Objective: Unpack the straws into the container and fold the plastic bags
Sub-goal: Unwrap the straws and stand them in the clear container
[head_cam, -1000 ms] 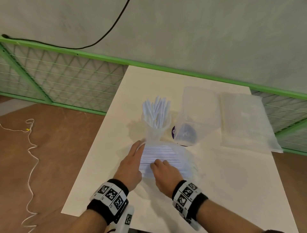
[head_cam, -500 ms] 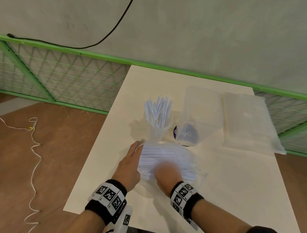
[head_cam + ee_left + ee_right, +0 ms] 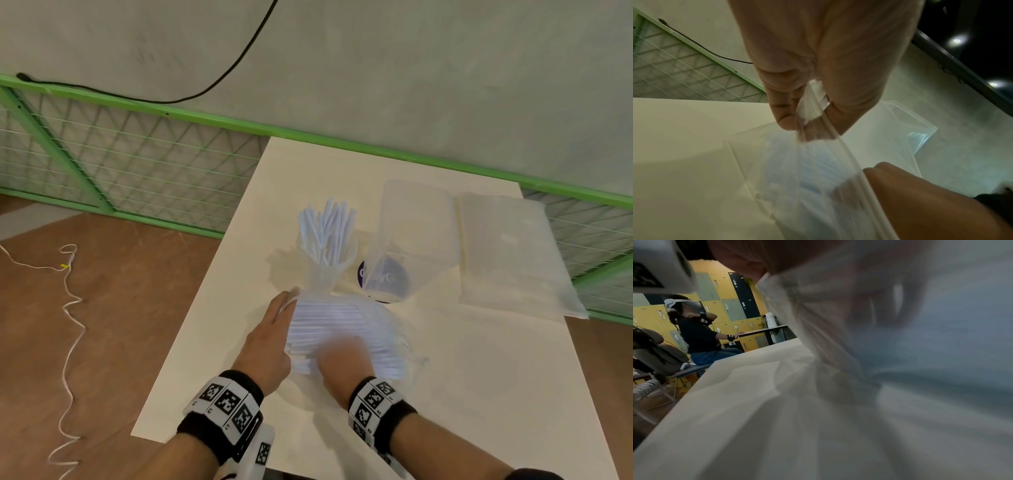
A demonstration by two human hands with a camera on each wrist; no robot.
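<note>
A clear zip bag point(image 3: 346, 322) full of white straws lies on the table near the front. My left hand point(image 3: 286, 301) lies along its left end; the left wrist view shows thumb and finger pinching the bag's zip edge point(image 3: 813, 104). My right hand point(image 3: 342, 356) is on the bag's near side, blurred by motion. In the left wrist view its fingers point(image 3: 875, 172) reach in behind the zip strip; their grip is not clear. Just behind the bag a clear cup point(image 3: 327, 263) holds several upright white straws point(image 3: 325, 229).
A slack empty clear bag point(image 3: 414, 226) lies behind and to the right, over a purple round label point(image 3: 385, 277). A flat clear pack point(image 3: 507, 253) lies at the right rear. The white table point(image 3: 479, 377) ends close on the left; a green mesh fence point(image 3: 137, 164) runs behind.
My right hand has slid a little along the straw bag and is now blurred. The left hand stays at the bag's left end.
</note>
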